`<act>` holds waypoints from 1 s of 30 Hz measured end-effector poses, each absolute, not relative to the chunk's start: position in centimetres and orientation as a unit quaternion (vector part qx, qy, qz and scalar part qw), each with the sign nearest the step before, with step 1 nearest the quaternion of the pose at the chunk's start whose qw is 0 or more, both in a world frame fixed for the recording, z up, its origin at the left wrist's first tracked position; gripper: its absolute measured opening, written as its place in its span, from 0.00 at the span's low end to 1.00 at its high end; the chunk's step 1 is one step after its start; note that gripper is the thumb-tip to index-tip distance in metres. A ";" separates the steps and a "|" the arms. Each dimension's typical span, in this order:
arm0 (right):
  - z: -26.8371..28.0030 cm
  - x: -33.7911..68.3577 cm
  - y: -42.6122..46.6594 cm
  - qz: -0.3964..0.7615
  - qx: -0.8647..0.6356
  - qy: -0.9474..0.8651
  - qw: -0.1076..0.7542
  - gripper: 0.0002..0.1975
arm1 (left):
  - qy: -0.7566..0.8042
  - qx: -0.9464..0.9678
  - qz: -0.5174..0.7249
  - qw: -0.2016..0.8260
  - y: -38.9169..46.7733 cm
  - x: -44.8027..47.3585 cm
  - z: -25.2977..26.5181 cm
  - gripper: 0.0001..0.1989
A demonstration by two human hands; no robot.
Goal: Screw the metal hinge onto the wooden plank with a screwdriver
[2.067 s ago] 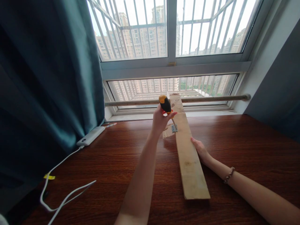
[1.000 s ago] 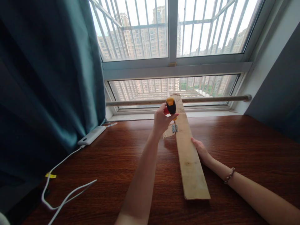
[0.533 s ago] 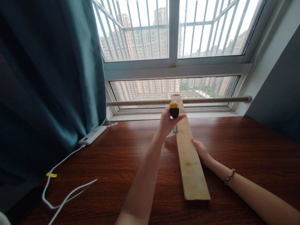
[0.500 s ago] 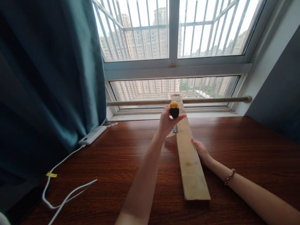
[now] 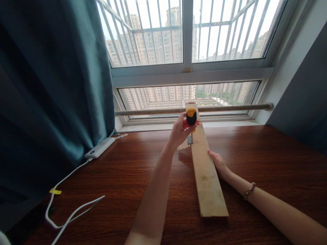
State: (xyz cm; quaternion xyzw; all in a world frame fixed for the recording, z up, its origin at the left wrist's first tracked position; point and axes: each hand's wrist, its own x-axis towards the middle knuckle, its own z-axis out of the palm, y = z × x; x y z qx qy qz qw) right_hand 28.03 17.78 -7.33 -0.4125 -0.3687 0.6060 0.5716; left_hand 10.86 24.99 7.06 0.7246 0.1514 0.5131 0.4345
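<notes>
My left hand (image 5: 181,131) is closed round the yellow and black handle of a screwdriver (image 5: 191,116), held above a long wooden board (image 5: 206,177). The metal shaft points down toward a small metal hinge (image 5: 189,139) at the board's left edge; whether the tip sits in a screw is too small to tell. A second, smaller wood piece (image 5: 183,147) shows beside the hinge, partly hidden by my left hand. My right hand (image 5: 219,165) rests against the board's right edge, fingertips on the side and mostly hidden, steadying contact without a full wrap.
The board lies on a dark reddish wooden table (image 5: 143,163) by a barred window. A white power bank (image 5: 100,148) with a white cable (image 5: 74,216) lies at the left, near a blue curtain (image 5: 66,85). A horizontal rail (image 5: 235,108) crosses behind the table.
The screwdriver handle has tilted and my left hand's fingers have loosened and shifted on it, showing more of the shaft and hinge. My right hand and the board stay in place.
</notes>
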 end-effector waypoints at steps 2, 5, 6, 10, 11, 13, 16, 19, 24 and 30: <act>-7.5 28.0 17.8 0.606 -0.411 -0.368 0.573 0.18 | 0.108 0.745 0.493 0.436 24.9 10.9 7.1 0.15; -7.5 28.1 17.8 0.608 -0.407 -0.370 0.573 0.18 | 0.114 0.755 0.521 0.381 24.8 11.3 6.7 0.13; -7.4 28.0 17.8 0.609 -0.405 -0.372 0.572 0.18 | 0.131 0.756 0.530 0.362 24.9 11.5 6.6 0.15; -7.1 28.0 17.6 0.615 -0.401 -0.373 0.568 0.18 | 0.211 0.760 0.548 0.279 25.1 12.0 6.2 0.17; -7.0 27.9 17.6 0.616 -0.400 -0.372 0.568 0.18 | 0.225 0.760 0.556 0.250 25.1 11.9 6.3 0.16; -7.0 27.9 17.6 0.618 -0.398 -0.374 0.566 0.18 | 0.243 0.759 0.571 0.195 25.2 11.7 6.5 0.16; -7.0 27.9 17.6 0.616 -0.399 -0.379 0.564 0.19 | 0.252 0.756 0.579 0.171 25.3 11.3 6.7 0.18; -7.1 28.0 17.7 0.611 -0.404 -0.384 0.562 0.21 | 0.261 0.743 0.583 0.199 25.5 11.1 6.7 0.24; -7.2 28.1 17.7 0.604 -0.416 -0.378 0.565 0.20 | 0.199 0.729 0.559 0.341 25.5 10.8 6.8 0.31; -7.5 28.2 17.8 0.603 -0.411 -0.376 0.571 0.20 | 0.112 0.776 0.490 0.382 24.8 10.8 7.1 0.18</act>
